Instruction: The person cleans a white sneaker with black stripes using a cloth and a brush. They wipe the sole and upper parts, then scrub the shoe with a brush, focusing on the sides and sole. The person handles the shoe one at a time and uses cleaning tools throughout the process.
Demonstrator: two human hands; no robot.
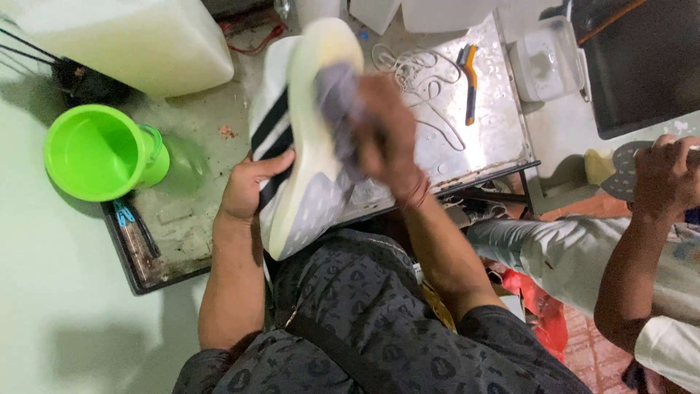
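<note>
From my feed I see a wet metal surface (496, 124) crowded with things: a bright green plastic jug (98, 152) sits at its left end, a large pale canister (138, 40) stands behind that, a tangle of white laces (415, 73) lies near the middle, and a small brush with a yellow and black handle (468, 80) rests just beyond them. A clear lidded tub (547, 58) stands off to the right. At the far right another person's hand (663, 179) grips a dark perforated insole (623, 171), well apart from my work. My left hand (248, 190) is clamped on the side of a white sneaker (302, 138) with black stripes, holding it tilted sole-up over the near edge of the surface. My right hand (386, 138), blurred, has its grip closed around a grey cloth (337, 98) pressed against the shoe's pale sole, so the sneaker lies between both hands, above my lap.
</note>
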